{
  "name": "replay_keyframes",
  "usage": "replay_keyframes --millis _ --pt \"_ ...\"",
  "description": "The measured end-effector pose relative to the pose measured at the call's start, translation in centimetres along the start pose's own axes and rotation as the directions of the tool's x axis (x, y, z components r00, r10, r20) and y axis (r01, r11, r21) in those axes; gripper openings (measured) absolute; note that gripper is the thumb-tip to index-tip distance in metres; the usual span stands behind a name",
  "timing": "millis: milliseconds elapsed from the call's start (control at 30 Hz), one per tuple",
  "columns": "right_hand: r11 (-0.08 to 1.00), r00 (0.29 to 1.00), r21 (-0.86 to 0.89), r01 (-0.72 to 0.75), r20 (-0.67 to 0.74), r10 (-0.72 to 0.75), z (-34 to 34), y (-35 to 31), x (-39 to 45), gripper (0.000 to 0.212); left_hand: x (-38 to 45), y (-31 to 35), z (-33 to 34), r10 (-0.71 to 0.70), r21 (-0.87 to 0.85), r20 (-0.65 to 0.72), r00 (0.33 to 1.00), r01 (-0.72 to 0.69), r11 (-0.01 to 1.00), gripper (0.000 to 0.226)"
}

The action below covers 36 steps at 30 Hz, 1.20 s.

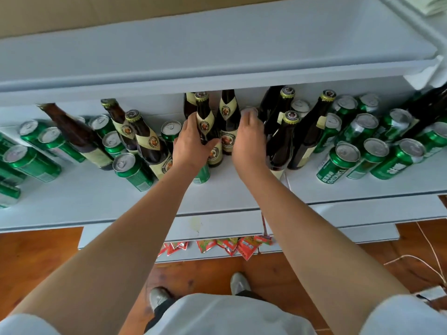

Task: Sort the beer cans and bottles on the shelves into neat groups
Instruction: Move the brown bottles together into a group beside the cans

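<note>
Brown beer bottles with cream labels and green cans stand mixed on a white shelf (96, 204). My left hand (191, 143) grips one upright bottle (204, 117) at mid-shelf, fingers wrapped round its body. A second bottle (228, 117) stands just right of it. My right hand (249, 141) reaches in beside that one, its fingers curled over the silver top of a can (249, 110) whose body is hidden behind the hand. More bottles (147, 141) lean at the left and others (287, 131) stand at the right.
Green cans crowd the right end (338, 163) and the left end (29, 160) of the shelf. The upper shelf (217, 56) overhangs the bottle necks. Red packets (242, 246) hang on a lower shelf. A cable (430, 250) lies on the wooden floor.
</note>
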State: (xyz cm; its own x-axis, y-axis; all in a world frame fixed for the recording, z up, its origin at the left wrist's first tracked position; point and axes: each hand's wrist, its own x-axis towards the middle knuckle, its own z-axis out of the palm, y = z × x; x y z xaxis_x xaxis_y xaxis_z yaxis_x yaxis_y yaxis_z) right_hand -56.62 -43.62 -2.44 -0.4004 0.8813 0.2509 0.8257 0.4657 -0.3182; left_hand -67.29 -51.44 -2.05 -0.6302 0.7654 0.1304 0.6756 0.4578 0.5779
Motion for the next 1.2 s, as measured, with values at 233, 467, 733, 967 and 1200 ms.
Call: replay_keyframes --millis 233,467,733,967,1200 --pt "0.989 0.981 -0.035 -0.143 0.129 0.146 2.8 0.0 2.4 0.057 0.4 -0.4 0.3 0.035 -0.083 0.023 0.999 -0.033 0.996 0.078" --pt "0.972 0.972 -0.034 -0.233 0.006 0.233 3.8 -0.5 1.5 0.038 0.0 -0.9 0.9 0.034 -0.163 0.025 0.999 -0.030 0.986 0.075" --pt "0.939 0.955 0.175 -0.295 0.057 0.289 2.3 -0.8 4.2 0.041 0.0 -0.4 0.7 0.009 -0.203 0.025 1.000 -0.004 0.979 0.083" --pt "0.927 0.947 0.201 -0.318 0.113 0.300 2.1 -0.3 4.9 0.044 -0.2 -1.0 1.2 -0.013 -0.171 0.024 1.000 0.017 0.985 0.077" --pt "0.971 0.967 0.035 -0.235 0.113 0.230 1.3 -0.3 4.1 0.042 -0.1 -0.8 1.2 -0.015 -0.146 0.018 1.000 0.017 0.989 0.070"
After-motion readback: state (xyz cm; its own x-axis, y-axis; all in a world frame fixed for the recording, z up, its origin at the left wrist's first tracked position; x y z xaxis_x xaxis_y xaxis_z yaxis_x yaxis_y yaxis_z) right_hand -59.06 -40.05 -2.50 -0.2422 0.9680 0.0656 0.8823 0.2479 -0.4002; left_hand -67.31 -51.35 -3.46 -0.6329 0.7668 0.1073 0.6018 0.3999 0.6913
